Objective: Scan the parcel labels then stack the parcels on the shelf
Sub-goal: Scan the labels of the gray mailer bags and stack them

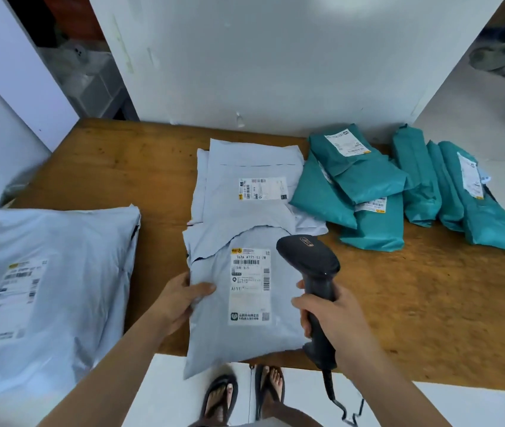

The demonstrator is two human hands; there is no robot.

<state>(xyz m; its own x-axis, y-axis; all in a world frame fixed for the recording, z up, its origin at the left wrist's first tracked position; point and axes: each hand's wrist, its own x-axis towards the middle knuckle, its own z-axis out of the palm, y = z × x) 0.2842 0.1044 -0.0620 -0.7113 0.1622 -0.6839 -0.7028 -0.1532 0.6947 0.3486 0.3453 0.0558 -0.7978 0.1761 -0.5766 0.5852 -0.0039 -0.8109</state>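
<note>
Over the table (121,167), left hand (180,298) pinches pale labelled parcel (214,340), right hand (334,318) grips scanner (309,257).

A: You stand in a small parcel depot, I think, a place where packages are sorted.

B: I agree. At your wooden table (121,167) you have a grey mailing bag (214,340) with a printed shipping label (249,285). Other grey bags (245,155) and green mailing bags (368,180) lie on the table, several of them labelled too.

A: You also hold a corded barcode scanner (309,257).

B: Around you are plain white panels (275,57) and a pale floor (168,380), bare like a storeroom.
</note>
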